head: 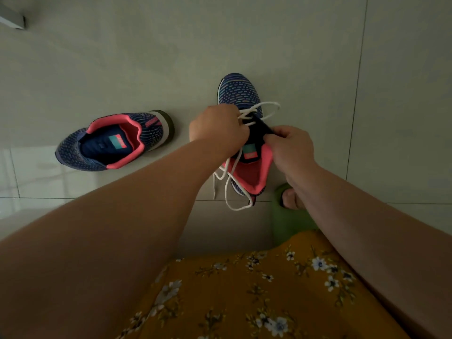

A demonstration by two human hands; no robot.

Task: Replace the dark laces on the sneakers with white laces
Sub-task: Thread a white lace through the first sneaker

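Sneaker (241,99) sits mid-frame, toe toward top, heel toward me. My left hand (215,129) is curled, pinching the white lace (259,110) at the eyelets; my right hand (292,145) pinches the tongue (256,129), pulling back. Left's nearer the eyelets, I'd say next threading goes across L to R.

The left hand (216,127) grips the white lace (256,111) on the sneaker (238,94); the right hand (292,145) pinches its tongue (256,133). A laceless sneaker (115,143) lies well left on the tiles (122,57).

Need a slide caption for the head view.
Left hand pulls white lace while right hand holds sneaker tongue.
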